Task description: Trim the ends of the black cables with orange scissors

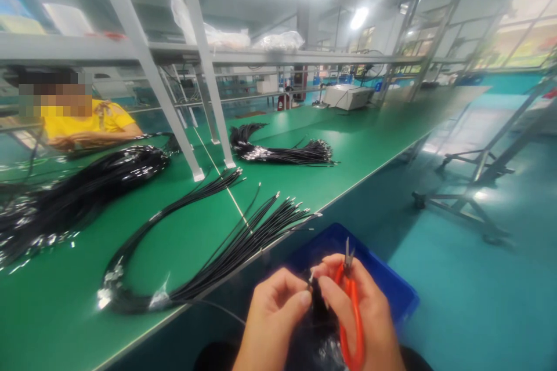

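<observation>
Low in front of me, my left hand [281, 307] is closed, with thumb and forefinger pinching the end of a thin black cable [310, 284]; a small pale tip shows there. Close beside it, my right hand [363, 295] is wrapped round red-handled snips [354, 319], whose short metal blades point upward. Its thumb and forefinger meet near the same cable end. A curved bundle of black cables [243, 252] lies on the green bench [183, 232], its light-coloured ends fanned towards the bench edge. One strand runs from the bundle towards my left hand.
A blue bin [400, 284] stands below my hands. Another cable bundle [282, 153] lies farther along the bench, and a large pile of black cables [87, 185] at left. Grey shelf posts [213, 81] rise from the bench. Across it sits a person in yellow [104, 122]. A wheeled metal frame [465, 191] stands right.
</observation>
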Demonstrator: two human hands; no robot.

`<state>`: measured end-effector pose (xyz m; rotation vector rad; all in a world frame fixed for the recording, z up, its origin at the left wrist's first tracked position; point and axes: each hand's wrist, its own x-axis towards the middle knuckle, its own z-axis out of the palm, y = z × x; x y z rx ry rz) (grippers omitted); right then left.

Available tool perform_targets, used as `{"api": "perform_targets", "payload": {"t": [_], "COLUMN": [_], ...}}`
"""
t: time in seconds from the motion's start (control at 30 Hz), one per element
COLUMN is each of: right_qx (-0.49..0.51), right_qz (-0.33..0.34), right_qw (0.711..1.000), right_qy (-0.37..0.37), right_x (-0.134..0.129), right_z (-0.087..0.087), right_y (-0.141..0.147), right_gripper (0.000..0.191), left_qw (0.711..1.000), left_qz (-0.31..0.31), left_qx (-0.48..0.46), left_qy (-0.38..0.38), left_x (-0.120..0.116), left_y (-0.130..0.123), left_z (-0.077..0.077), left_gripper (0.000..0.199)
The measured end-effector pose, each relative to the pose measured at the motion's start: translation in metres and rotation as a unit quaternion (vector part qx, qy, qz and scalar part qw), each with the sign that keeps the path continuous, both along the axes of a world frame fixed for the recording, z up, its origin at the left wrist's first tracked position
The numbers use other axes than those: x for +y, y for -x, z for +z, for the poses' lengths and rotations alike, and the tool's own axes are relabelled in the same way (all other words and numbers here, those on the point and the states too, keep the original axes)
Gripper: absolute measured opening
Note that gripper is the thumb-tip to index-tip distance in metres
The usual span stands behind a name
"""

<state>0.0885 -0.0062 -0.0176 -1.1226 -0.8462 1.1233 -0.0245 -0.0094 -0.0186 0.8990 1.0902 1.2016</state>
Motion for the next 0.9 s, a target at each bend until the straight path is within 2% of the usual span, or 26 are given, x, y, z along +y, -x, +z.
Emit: {"api": "perform_targets", "payload": {"t": [0.07, 0.1, 0.17, 0.23, 0.27, 0.3, 0.33, 0.4, 0.47, 0.5, 0.53, 0.63, 0.77, 0.83, 0.9], "right_qx": [-0.15, -0.235, -0.385, -0.463, -0.477, -0.475, -0.461, -0.408, -0.318, -0.254, -0.188, -0.018, 0.042, 0.047, 0.051], "right_qz": [-0.032, -0.044, -0.067, -0.071, -0.061, -0.045, -0.022, 0.052, 0.153, 0.203, 0.261, 0.395, 0.437, 0.46, 0.46], "right_qw": [0.985, 0.96, 0.884, 0.818, 0.802, 0.799, 0.807, 0.856, 0.921, 0.942, 0.947, 0.913, 0.881, 0.868, 0.87], "right_qy": [-0.085, -0.143, -0.258, -0.332, -0.354, -0.367, -0.368, -0.313, -0.166, -0.085, -0.014, 0.101, 0.175, 0.18, 0.173], "right_x": [0.002, 0.003, 0.004, 0.003, 0.002, 0.0, -0.002, -0.005, -0.006, -0.005, -0.004, -0.002, -0.002, -0.001, 0.0], "right_z": [-0.006, -0.008, -0.01, -0.008, -0.005, -0.002, 0.001, 0.009, 0.015, 0.017, 0.018, 0.016, 0.015, 0.016, 0.017], "right_y": [-0.003, -0.005, -0.008, -0.009, -0.009, -0.009, -0.01, -0.014, -0.022, -0.027, -0.032, -0.044, -0.048, -0.047, -0.046], "right_gripper": [0.014, 0.012, 0.012, 0.016, 0.018, 0.02, 0.02, 0.019, 0.018, 0.017, 0.016, 0.031, 0.039, 0.039, 0.038], "left_qw": [0.998, 0.994, 0.981, 0.973, 0.972, 0.974, 0.977, 0.987, 0.994, 0.996, 0.998, 0.999, 0.999, 0.999, 0.999], "left_qz": [-0.006, -0.01, -0.012, -0.008, -0.005, -0.003, -0.003, -0.012, -0.017, -0.017, -0.016, -0.021, -0.034, -0.036, -0.037], "left_qx": [0.065, 0.106, 0.179, 0.213, 0.215, 0.209, 0.196, 0.151, 0.099, 0.079, 0.064, 0.033, -0.005, -0.012, -0.01], "left_qy": [-0.024, -0.04, -0.071, -0.093, -0.095, -0.09, -0.079, -0.052, -0.03, -0.027, -0.024, -0.014, -0.001, 0.002, -0.001], "left_x": [-0.001, -0.001, -0.003, -0.003, -0.003, -0.003, -0.002, 0.0, 0.003, 0.004, 0.005, 0.005, 0.003, 0.001, 0.001], "left_y": [-0.001, -0.001, -0.002, -0.003, -0.003, -0.003, -0.002, 0.001, 0.005, 0.007, 0.009, 0.013, 0.015, 0.015, 0.015], "left_z": [-0.001, -0.001, -0.002, -0.004, -0.005, -0.005, -0.005, -0.004, -0.002, 0.0, 0.001, 0.003, 0.007, 0.009, 0.009], "left_gripper": [0.013, 0.012, 0.011, 0.013, 0.013, 0.012, 0.011, 0.011, 0.013, 0.013, 0.014, 0.017, 0.017, 0.017, 0.016]}}
